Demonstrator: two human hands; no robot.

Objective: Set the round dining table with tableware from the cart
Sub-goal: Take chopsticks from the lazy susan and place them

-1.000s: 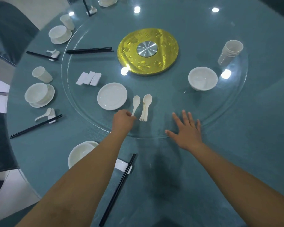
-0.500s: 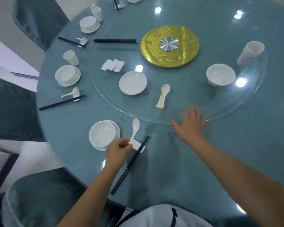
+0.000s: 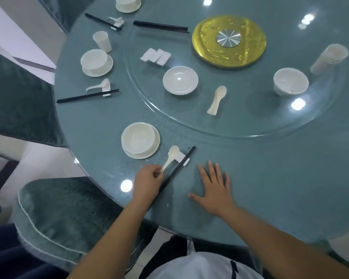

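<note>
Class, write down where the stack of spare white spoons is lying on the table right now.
In the head view, the stack of spoons lies on the glass turntable, right of the empty white plate and below the gold centre disc.

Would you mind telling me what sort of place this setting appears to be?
Probably a restaurant banquet room or private dining room: a large round table with a glass turntable, matching place settings of bowl on saucer with chopsticks, and upholstered chairs around it.

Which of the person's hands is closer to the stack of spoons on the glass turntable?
Neither clearly; right, if any. The right hand lies flat below the stack of spoons; the left hand sits lower-left, pinching a single spoon.
</note>
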